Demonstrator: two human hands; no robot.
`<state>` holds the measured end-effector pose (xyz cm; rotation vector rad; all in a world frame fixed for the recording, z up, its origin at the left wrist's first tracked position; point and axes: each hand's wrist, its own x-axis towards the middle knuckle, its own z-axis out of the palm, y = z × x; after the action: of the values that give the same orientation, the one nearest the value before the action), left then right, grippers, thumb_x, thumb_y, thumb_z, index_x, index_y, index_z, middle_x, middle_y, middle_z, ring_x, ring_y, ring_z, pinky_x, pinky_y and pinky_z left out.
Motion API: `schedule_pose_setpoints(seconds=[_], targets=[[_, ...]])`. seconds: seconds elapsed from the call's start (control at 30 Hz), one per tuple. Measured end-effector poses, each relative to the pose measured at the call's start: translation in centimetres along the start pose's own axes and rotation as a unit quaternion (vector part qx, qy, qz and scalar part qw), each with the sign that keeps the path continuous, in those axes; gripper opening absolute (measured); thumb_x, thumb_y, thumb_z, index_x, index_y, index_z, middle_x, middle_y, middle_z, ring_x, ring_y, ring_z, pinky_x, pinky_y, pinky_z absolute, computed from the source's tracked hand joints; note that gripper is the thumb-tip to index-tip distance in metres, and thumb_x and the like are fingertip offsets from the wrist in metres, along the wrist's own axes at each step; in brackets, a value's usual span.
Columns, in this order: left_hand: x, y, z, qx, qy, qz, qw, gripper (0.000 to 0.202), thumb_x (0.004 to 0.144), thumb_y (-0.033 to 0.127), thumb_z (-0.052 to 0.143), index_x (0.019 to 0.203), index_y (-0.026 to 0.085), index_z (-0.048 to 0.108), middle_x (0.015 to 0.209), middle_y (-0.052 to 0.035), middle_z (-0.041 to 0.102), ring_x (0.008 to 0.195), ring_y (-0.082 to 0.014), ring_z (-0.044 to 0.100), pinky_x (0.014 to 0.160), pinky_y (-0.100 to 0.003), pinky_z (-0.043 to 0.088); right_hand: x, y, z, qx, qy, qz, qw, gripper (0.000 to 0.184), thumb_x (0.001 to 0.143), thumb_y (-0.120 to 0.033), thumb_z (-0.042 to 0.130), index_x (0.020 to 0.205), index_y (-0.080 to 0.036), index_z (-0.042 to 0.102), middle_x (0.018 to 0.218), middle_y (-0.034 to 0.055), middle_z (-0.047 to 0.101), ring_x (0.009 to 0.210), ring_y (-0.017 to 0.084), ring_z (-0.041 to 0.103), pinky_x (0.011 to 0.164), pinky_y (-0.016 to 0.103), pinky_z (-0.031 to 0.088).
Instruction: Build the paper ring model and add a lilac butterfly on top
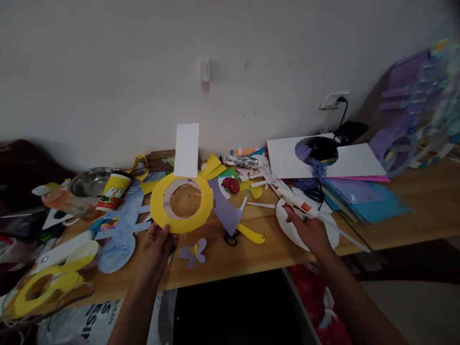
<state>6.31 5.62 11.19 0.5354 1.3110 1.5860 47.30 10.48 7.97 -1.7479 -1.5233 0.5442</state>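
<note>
The left hand (155, 242) pinches the near edge of the yellow paper ring (158, 206), so it stands tilted over the table (230, 261), left of centre, white strip (186, 150) on top. At right, the fingers of the right hand (309, 232) close around a glue gun (298, 203), its nozzle pointing far.

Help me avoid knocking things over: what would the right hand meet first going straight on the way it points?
Probably the loose white paper strips lying just beyond the glue gun that the right hand holds, though depth is unclear.
</note>
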Motion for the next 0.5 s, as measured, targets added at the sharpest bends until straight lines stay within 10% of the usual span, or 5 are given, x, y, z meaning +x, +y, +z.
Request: schedule_pose_setpoints(seconds=[0.27,0.5], targets=[[1.6,0.3,-2.3,-0.025,0.121,0.044,0.991,0.020,0.069,0.012,0.074,0.078,0.018,0.057,0.065,0.0071,0.066,0.052,-0.0071,0.064,0.052,-0.013,0.055,-1.7,1.4,3.5,0.046,-0.082,-0.003,0.996,0.047,0.086,-0.058,0.055,0.106,-0.019,0.073,0.104,0.0104,0.076,0.104,0.032,0.067,0.095,0.045,0.049],[-1.9,1.2,-3.6,0.015,0.080,-0.054,0.995,0.039,0.052,0.017,0.087,0.084,0.018,0.067,0.071,0.0018,0.070,0.049,-0.0087,0.059,0.043,-0.015,0.051,-1.0,1.5,2.0,0.097,-0.053,0.006,0.994,0.051,0.084,-0.060,0.057,0.105,-0.016,0.071,0.102,0.0130,0.075,0.095,0.031,0.070,0.086,0.045,0.055]])
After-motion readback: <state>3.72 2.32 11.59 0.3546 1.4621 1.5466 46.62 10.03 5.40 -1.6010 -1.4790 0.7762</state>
